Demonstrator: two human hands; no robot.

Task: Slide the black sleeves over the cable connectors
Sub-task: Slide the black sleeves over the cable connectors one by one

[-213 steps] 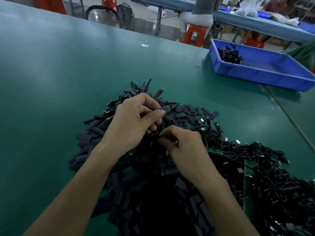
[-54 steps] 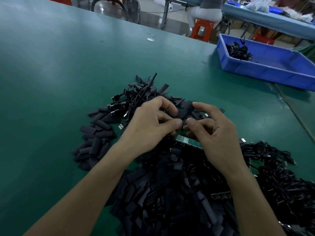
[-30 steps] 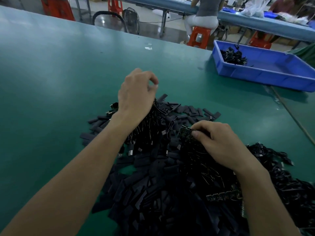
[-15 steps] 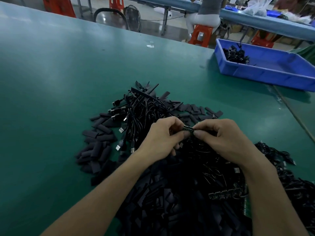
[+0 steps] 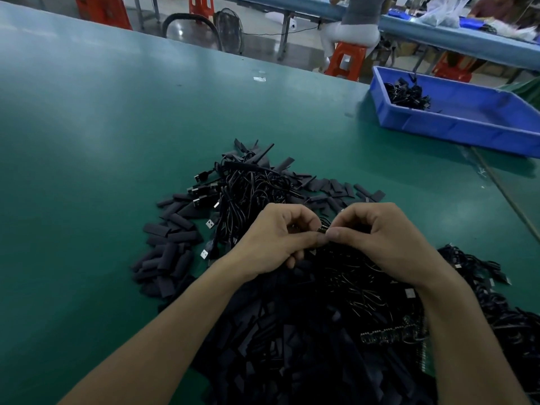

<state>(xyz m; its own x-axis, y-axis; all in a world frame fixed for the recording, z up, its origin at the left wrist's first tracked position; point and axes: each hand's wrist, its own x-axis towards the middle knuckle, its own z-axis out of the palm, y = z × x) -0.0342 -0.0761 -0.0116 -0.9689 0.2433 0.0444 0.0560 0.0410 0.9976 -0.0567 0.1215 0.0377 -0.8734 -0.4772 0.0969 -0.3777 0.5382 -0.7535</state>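
Your left hand (image 5: 274, 238) and right hand (image 5: 380, 238) meet thumb to thumb, both pinching one small dark connector (image 5: 322, 229) just above the tangled cables (image 5: 251, 185). Loose sleeves (image 5: 172, 249) lie heaped on the table (image 5: 87, 141) at your left. Whether a sleeve sits on the connector cannot be told.

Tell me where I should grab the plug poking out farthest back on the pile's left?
Pinch the plug by its black body, just behind the metal tip, coming from the left. It juts out sideways over bare table, while its cable runs right into the tangled bundle.
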